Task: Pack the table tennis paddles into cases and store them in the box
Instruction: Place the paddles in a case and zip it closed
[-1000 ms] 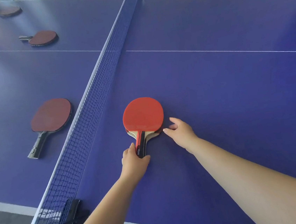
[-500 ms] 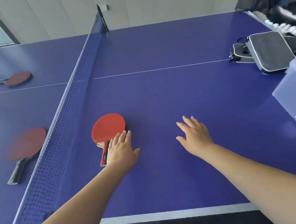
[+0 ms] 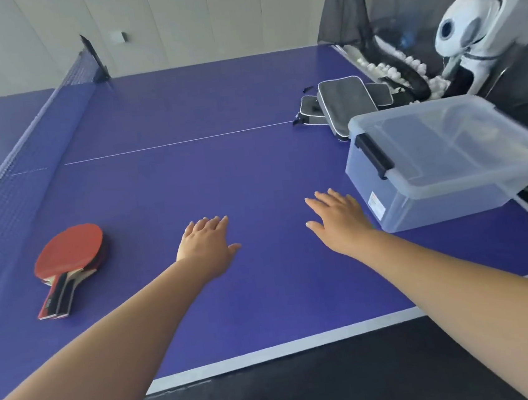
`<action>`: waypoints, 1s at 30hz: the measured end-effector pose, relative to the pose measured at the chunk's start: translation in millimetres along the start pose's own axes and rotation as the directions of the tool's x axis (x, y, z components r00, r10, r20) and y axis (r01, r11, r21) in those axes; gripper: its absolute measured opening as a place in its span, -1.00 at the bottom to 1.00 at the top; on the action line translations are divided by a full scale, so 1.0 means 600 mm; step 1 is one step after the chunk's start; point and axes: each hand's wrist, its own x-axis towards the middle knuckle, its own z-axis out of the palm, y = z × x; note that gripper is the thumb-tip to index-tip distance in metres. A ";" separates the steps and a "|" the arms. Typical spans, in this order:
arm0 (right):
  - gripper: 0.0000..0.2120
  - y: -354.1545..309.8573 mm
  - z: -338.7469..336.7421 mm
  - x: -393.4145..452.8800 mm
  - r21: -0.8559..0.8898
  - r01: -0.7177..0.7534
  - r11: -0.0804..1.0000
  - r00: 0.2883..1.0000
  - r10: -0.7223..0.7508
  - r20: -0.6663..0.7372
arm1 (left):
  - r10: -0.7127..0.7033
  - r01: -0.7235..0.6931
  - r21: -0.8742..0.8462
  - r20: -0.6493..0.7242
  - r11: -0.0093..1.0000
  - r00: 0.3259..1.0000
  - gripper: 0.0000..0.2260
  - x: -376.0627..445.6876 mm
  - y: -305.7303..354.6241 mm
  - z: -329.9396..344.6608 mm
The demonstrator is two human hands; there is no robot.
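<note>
Red paddles (image 3: 69,249) on blue table (image 3: 207,173); grey cases (image 3: 346,100) edged white; clear box (image 3: 428,166).

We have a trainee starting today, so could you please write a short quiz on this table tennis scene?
1. True or false: the left hand holds the paddles.
2. Which lies nearest the right hand? A. net B. box C. cases
3. Fill in: the box's lid is ____.

Key:
1. False; both hands are open and hold nothing, and the paddles lie stacked on the table.
2. B.
3. On; the black latch shows on the near side.
</note>
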 end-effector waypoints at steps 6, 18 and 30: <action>-0.46 0.099 -0.034 0.010 0.018 -0.018 1.000 0.999 0.019 -0.045 | 0.044 -0.045 -0.035 -0.028 0.998 0.999 -0.37 0.047 0.099 -0.036; -0.47 0.293 -0.127 0.135 0.026 -0.174 0.984 0.962 0.176 -0.207 | 0.142 -0.173 -0.161 -0.191 0.972 0.971 -0.43 0.277 0.252 -0.134; -0.46 0.519 -0.163 0.282 0.154 -0.120 0.981 0.962 0.153 -0.224 | 0.168 -0.223 -0.207 -0.250 0.953 0.953 -0.49 0.445 0.487 -0.175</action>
